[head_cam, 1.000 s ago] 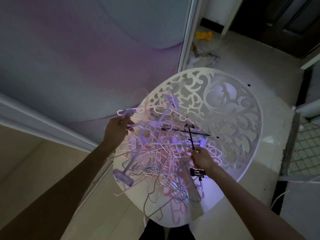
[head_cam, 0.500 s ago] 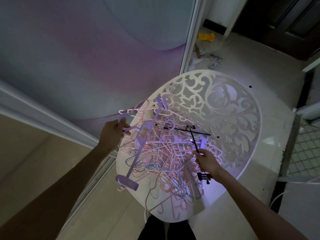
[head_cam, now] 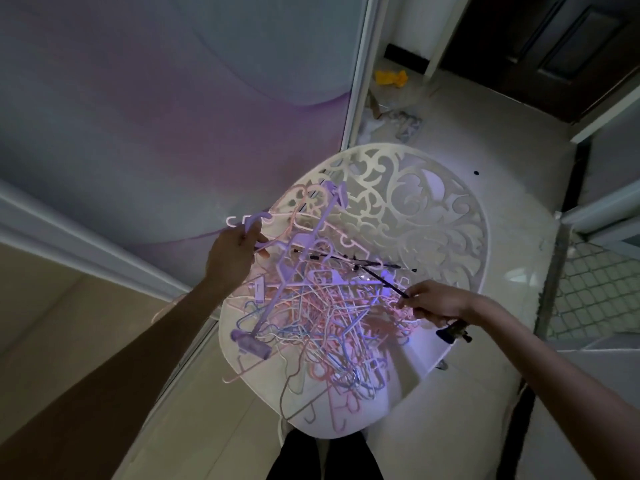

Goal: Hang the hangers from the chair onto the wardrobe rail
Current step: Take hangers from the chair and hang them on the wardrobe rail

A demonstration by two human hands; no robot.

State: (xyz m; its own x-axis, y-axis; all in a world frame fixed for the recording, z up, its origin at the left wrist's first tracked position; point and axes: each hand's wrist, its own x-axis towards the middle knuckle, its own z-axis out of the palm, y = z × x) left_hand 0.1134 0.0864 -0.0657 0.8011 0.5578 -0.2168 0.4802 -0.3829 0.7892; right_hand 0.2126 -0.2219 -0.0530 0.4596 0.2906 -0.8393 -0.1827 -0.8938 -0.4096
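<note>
A white chair point(head_cam: 426, 209) with a cut-out scroll back stands in front of me. On its seat lies a tangled pile of pink, purple and blue hangers point(head_cam: 322, 313). My left hand point(head_cam: 233, 256) grips the hooks of a few pink and purple hangers point(head_cam: 247, 221) at the pile's left edge, lifted a little. A purple clip hanger point(head_cam: 277, 289) slants down from there. My right hand point(head_cam: 438, 303) is closed on a black clip hanger point(head_cam: 377, 271) at the pile's right side. The wardrobe rail is not visible.
The wardrobe's sliding door point(head_cam: 173, 98) with a lilac pattern fills the upper left, its white frame point(head_cam: 360, 64) beside the chair. Yellow and grey scraps point(head_cam: 391, 77) lie on the floor behind. A dark door point(head_cam: 554, 46) stands at the top right.
My right hand has pulled the black hanger out to the right, away from the pile. My left hand holds its hangers in roughly the same place.
</note>
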